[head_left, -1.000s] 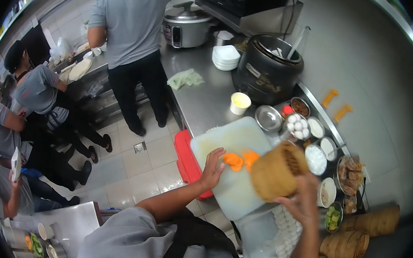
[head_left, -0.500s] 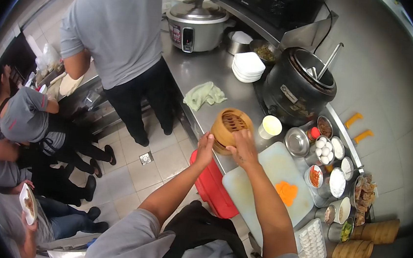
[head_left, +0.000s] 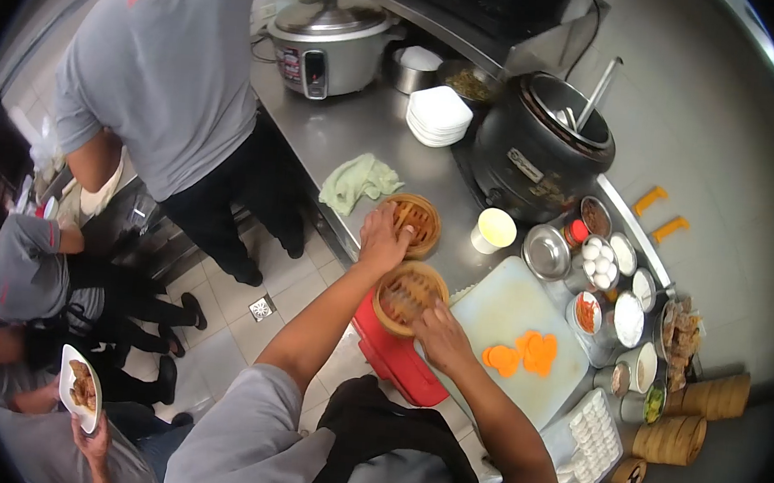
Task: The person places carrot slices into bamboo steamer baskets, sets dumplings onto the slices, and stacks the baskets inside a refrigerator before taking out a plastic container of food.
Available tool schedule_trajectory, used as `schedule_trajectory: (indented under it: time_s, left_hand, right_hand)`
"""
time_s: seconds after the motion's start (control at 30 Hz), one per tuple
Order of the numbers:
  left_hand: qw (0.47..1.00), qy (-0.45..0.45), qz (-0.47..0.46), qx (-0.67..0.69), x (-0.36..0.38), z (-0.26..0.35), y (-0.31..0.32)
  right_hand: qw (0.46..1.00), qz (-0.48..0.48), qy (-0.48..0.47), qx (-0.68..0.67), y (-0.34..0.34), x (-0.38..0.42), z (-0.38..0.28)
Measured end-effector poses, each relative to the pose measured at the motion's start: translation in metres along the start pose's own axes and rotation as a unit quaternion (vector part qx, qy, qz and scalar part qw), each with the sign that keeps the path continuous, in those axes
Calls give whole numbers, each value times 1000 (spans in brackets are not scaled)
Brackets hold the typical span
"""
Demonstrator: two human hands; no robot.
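Observation:
Two round bamboo steamer baskets with slatted bases are in front of me. The farther steamer basket (head_left: 424,215) stands on the steel counter, and my left hand (head_left: 383,239) grips its near rim with fingers reaching inside. The nearer steamer basket (head_left: 409,289) is by the counter's edge, slightly blurred. My right hand (head_left: 443,337) holds this one by its right side, fingers closed on the rim. Right of it lies a white cutting board (head_left: 502,298) with thin orange slices (head_left: 536,351), apparently carrot. A yellow-filled cup (head_left: 494,231) stands behind the board.
A green cloth (head_left: 360,182), stacked white dishes (head_left: 439,114), a rice cooker (head_left: 326,48) and a black soup kettle (head_left: 542,154) stand farther back. Ingredient bowls (head_left: 547,253) and a tray of white pieces (head_left: 591,434) line the right. Below is a red lidded bin (head_left: 395,362). Co-workers stand left.
The stacked steamer baskets have come apart: one is at the back under my left hand, the other nearer in my right. More orange slices show on the board. My view has shifted.

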State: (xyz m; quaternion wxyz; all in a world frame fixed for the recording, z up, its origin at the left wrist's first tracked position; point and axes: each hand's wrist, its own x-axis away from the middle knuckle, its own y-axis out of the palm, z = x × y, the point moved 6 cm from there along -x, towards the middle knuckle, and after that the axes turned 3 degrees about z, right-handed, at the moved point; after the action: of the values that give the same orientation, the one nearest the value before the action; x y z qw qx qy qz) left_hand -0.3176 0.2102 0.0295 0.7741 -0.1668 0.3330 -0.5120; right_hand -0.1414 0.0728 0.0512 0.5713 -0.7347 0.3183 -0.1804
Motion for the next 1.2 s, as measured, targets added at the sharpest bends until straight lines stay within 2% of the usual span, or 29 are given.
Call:
schedule_trajectory:
  time_s: [0.03,0.07,0.13,0.17,0.2,0.23,0.3,0.37,0.4,0.43,0.47,0.5,0.53,0.57,0.6,0.63,0.67,0.73,0.77,0.8,0.83,0.9,0.93,0.97,1.0,1.07,1.1,1.13,1.2]
  left_hand:
    - [995,7,-94,-16,6,8,5]
    - [994,18,-103,-17,14,12,-1]
    - [951,142,-258,-99,40,26,16]
    - [959,206,-195,-17,40,17,30]
    - [954,201,-220,26,35,43,20]
    - [962,161,-221,-11,29,37,32]
    - [973,164,-162,0,26,16,42]
    - [967,144,-200,-60,22,25,38]
    - [962,173,-209,-25,16,11,48]
    - [969,109,-217,-48,19,29,40]
    - [971,113,-208,-42,18,28,43]
    - [970,171,-166,-57,14,10,53]
    - [968,21,-192,158,-1,-48,87]
    - [961,-31,-177,212,3,-40,84]
    - [968,-14,-169,184,12,-3,71]
    - [975,85,-203,-39,18,29,61]
    - [926,-152,-160,306,11,-26,87]
    - [980,-37,-156,122,-13,-42,91]
    - [984,10,-156,83,-9,-31,93]
    - [985,56,-157,43,-7,-21,93]
    - [958,78,-181,-207,-10,-17,98]
    - [945,75,-159,-277,0,-5,102]
    - [927,75,-134,-343,5,4,100]
    - [913,47,-185,-362,9,8,100]
    - [912,45,-184,-364,7,7,102]
    - [920,81,-172,-343,-2,-20,106]
    - [915,27,-186,-356,-4,-21,106]
    - [915,24,-187,-357,-1,-18,105]
    - [931,121,-169,-301,4,-1,94]
  right_hand:
    - [999,9,21,38,7,-8,10]
    - [998,55,39,2,12,-12,22]
    - [987,133,62,-65,-8,-10,35]
    - [986,136,74,-58,-20,1,38]
    - [982,153,70,-82,-47,19,37]
    - [979,153,101,-86,-59,41,44]
    - [963,179,177,-93,-102,93,62]
    - [950,209,219,-76,-135,148,87]
    - [930,256,259,-57,-156,186,107]
    - [907,301,293,-41,-177,227,127]
    - [889,362,281,17,-203,270,144]
    - [844,404,351,-22,-218,318,172]
    - [801,412,433,-39,-257,360,175]
    - [805,428,398,97,-285,403,187]
    - [769,441,431,170,-308,446,200]
    - [756,437,413,258,-331,484,215]
    - [724,438,462,267,-354,524,235]
    - [645,451,539,300,-396,584,267]
    - [637,425,529,366,-416,607,278]
    - [612,405,566,376,-434,637,300]
    - [586,382,602,384,-449,666,321]
    - [536,305,652,441,-479,709,361]
    - [541,304,650,439,-489,719,373]
    - [527,287,657,456,-497,730,382]
    - [512,270,665,472,-501,738,389]
    - [524,253,680,446,-499,756,406]
    - [533,236,695,420,-499,759,413]
    - [536,234,694,420,-503,760,417]
    - [511,164,757,373,-500,768,427]
